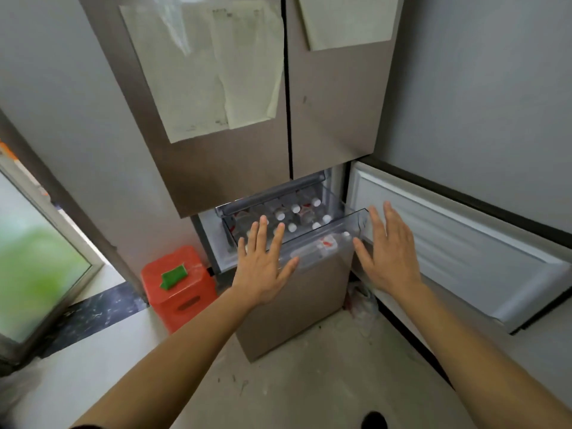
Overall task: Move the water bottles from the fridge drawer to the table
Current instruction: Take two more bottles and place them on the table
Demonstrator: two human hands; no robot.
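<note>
Bottles (295,208) blurred in drawer (340,226); left hand (263,267) covers some.

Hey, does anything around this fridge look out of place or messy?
Yes. The floor before the fridge is dusty and scuffed, and a crumpled clear plastic bag lies in the corner by the open door. The bottles stand upright in the clear drawer; both hands hover open, empty.

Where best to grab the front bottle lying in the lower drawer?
Judging by pose: the lying bottle lies on its side behind the lower drawer front wall, white cap to the right. Come from above and wrap the mid-body; right hand, open, is nearer.
</note>
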